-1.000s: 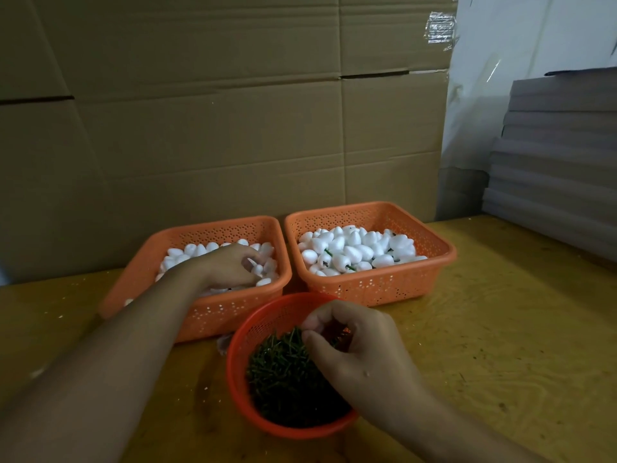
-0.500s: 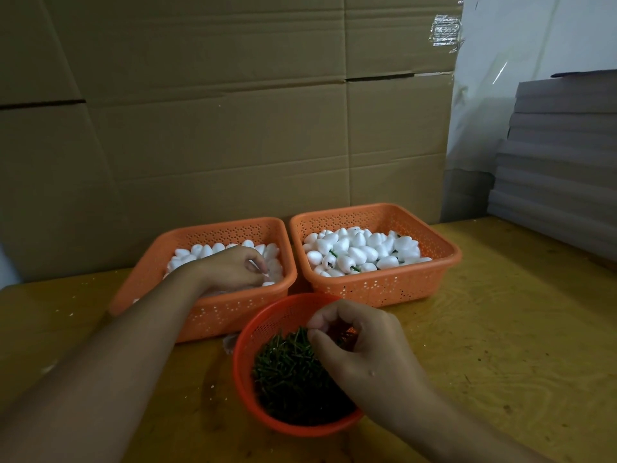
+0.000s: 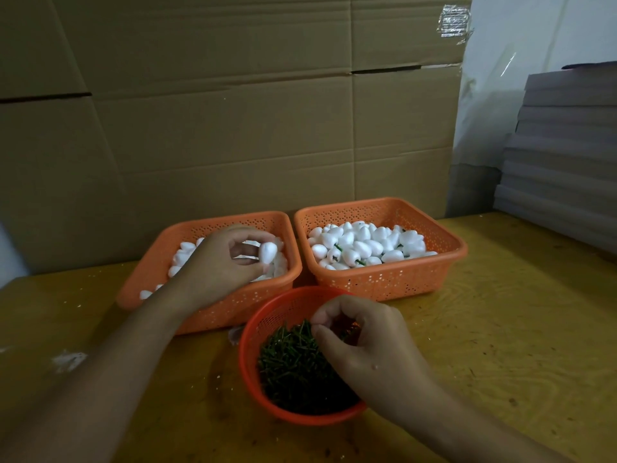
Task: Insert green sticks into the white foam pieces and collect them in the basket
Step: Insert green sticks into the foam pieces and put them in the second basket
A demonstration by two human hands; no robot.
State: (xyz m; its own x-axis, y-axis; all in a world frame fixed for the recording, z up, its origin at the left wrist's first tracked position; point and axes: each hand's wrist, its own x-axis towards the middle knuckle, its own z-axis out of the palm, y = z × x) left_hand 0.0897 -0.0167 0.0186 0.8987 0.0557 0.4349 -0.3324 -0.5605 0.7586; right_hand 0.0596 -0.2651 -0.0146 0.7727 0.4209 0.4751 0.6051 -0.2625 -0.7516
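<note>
Left hand point(image 3: 220, 262) pinches a white foam piece point(image 3: 268, 252) above the left basket point(image 3: 213, 312); right hand point(image 3: 364, 342), fingers curled, picks among green sticks point(image 3: 290, 359) in the round basket point(image 3: 257, 329) just in front. Several thin sticks may lift together, and the light foam may slip.

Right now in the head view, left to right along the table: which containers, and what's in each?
Left rectangular basket with plain white foam pieces → round basket of green sticks → right rectangular basket with foam pieces, some with sticks in.

White foam piece point(image 3: 268, 251) above left basket point(image 3: 213, 309)
</note>
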